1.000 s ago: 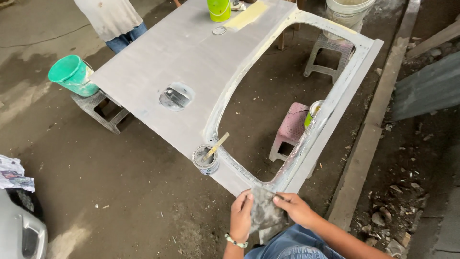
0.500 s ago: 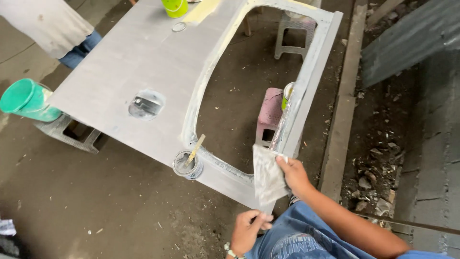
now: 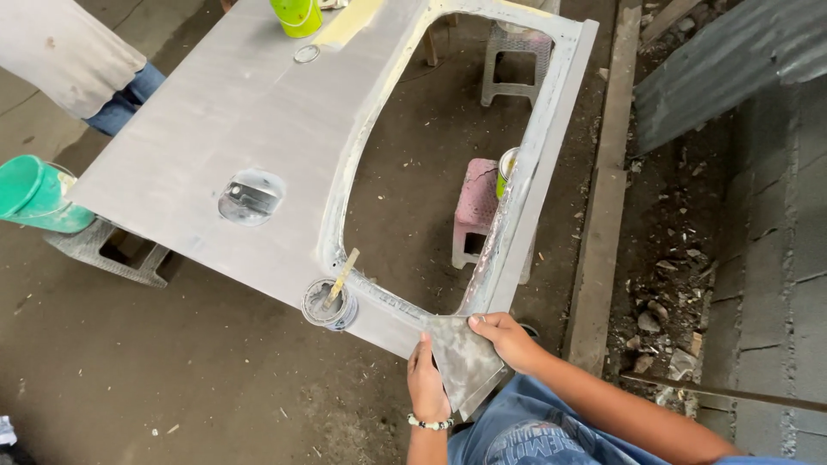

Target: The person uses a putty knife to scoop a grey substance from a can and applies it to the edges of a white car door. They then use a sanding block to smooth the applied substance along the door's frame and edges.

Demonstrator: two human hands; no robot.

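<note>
Left hand (image 3: 425, 379): gripping the grey sanding sheet (image 3: 465, 360) at its left edge.
Right hand (image 3: 508, 338): pinching the sheet's upper right edge.
Sheet: at the near corner of the grey car panel (image 3: 233, 129).

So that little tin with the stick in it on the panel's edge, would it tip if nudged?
Probably. The small tin sits right at the sanded grey panel's near edge, and the leaning stick could lever it over. It looks squat, which may steady it a little.

Both forearms are reaching forward from the lower frame edge. The left hand (image 3: 427, 379), wearing a beaded wristband, is gripping with fingers extended upward. The right hand (image 3: 508, 337) is lying just beside it, fingers curled in a closed grip.
</note>
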